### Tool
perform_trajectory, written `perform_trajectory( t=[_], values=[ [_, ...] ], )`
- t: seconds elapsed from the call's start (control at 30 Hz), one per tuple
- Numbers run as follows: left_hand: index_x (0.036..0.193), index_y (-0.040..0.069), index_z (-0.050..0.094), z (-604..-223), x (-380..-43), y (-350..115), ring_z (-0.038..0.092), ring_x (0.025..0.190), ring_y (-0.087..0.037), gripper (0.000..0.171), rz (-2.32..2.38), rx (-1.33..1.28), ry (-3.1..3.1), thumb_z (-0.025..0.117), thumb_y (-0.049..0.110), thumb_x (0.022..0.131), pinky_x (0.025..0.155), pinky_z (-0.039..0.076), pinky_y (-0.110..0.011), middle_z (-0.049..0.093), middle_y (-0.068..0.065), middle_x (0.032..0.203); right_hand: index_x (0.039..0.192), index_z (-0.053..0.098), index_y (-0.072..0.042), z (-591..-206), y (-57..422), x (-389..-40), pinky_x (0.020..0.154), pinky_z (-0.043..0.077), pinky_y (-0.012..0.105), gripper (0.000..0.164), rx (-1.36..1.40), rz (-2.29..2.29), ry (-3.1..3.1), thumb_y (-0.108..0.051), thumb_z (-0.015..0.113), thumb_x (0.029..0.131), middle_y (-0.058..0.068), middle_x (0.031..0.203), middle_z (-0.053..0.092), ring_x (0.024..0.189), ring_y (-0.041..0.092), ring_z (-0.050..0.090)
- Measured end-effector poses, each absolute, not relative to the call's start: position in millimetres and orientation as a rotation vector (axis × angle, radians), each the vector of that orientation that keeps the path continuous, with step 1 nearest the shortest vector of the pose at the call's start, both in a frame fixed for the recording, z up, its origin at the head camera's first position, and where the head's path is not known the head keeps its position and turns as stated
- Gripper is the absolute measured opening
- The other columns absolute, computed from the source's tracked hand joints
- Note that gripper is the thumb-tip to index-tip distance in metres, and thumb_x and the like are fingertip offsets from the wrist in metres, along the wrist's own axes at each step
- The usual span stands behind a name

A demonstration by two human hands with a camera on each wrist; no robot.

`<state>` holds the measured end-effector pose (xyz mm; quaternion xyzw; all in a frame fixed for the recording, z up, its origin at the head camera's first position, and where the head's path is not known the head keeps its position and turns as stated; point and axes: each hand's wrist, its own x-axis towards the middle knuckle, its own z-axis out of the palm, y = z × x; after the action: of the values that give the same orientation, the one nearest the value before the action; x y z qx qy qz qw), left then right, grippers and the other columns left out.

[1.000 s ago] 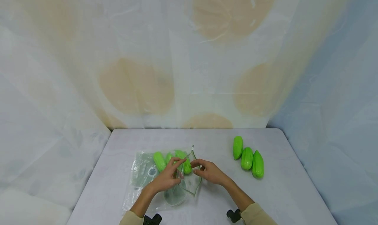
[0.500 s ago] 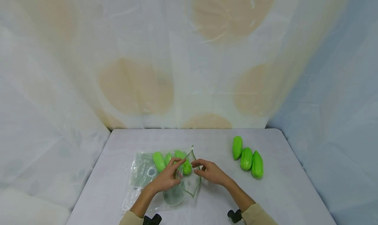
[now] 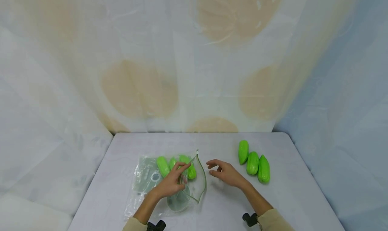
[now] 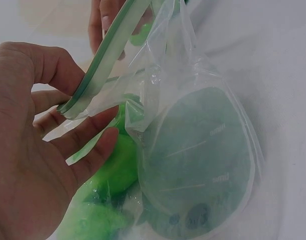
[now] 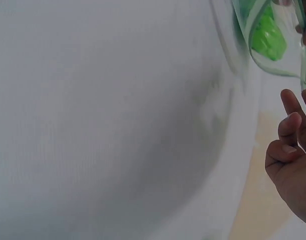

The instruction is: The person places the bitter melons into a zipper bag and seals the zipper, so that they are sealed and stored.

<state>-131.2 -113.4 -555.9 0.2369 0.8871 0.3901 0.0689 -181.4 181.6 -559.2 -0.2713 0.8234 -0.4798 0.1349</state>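
My left hand point(image 3: 172, 183) holds the rim of a clear zip bag point(image 4: 233, 125) with a green print, finger and thumb at the green zip strip point(image 4: 100, 65). The bag lies on the table with its mouth spread wide toward the right. Three glossy, bright green, elongated toy vegetables point(image 3: 163, 166) show through the plastic, partly hidden by my hand. Just right of the mouth, my right hand point(image 3: 225, 173) hovers with loosely bent fingers and nothing in them. The right wrist view has its fingertips point(image 5: 288, 97) near the bag's rim, with a gap between.
Three more green toy vegetables point(image 3: 253, 163) lie side by side toward the back right of the white table point(image 3: 291, 197). Patterned sheets point(image 3: 194, 72) hang behind the table and along both sides.
My right hand has let go of the bag's rim and drawn back to the right. The left hand stays at the rim, and the mouth remains spread.
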Motion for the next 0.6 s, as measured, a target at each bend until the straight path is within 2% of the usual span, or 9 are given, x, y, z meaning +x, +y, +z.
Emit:
perform_trajectory(
  t=[0.4, 0.6],
  values=[
    [0.157, 0.009, 0.035, -555.4, -131.2, -113.9, 0.055, 0.081, -0.005, 0.084, 1.177, 0.711, 2.654, 0.063, 0.001, 0.078, 0.076, 0.044, -0.026, 0.035, -0.006, 0.146, 0.133, 0.062, -0.018, -551.2, 240.1, -192.1, 0.064, 0.048, 0.027, 0.041, -0.588, -1.361, 2.526, -0.034, 0.068, 0.096, 0.014, 0.121, 0.067, 0.086, 0.022, 0.056],
    [0.157, 0.009, 0.035, -557.8, -131.8, -114.5, 0.055, 0.08, -0.005, 0.084, 1.188, 0.711, 2.651, 0.063, 0.001, 0.078, 0.075, 0.045, -0.025, 0.035, -0.005, 0.145, 0.135, 0.06, -0.013, -554.0, 276.4, -194.0, 0.074, 0.048, 0.027, 0.045, -0.525, -1.336, 2.584, -0.033, 0.068, 0.096, 0.014, 0.123, 0.066, 0.093, 0.023, 0.057]
  ],
)
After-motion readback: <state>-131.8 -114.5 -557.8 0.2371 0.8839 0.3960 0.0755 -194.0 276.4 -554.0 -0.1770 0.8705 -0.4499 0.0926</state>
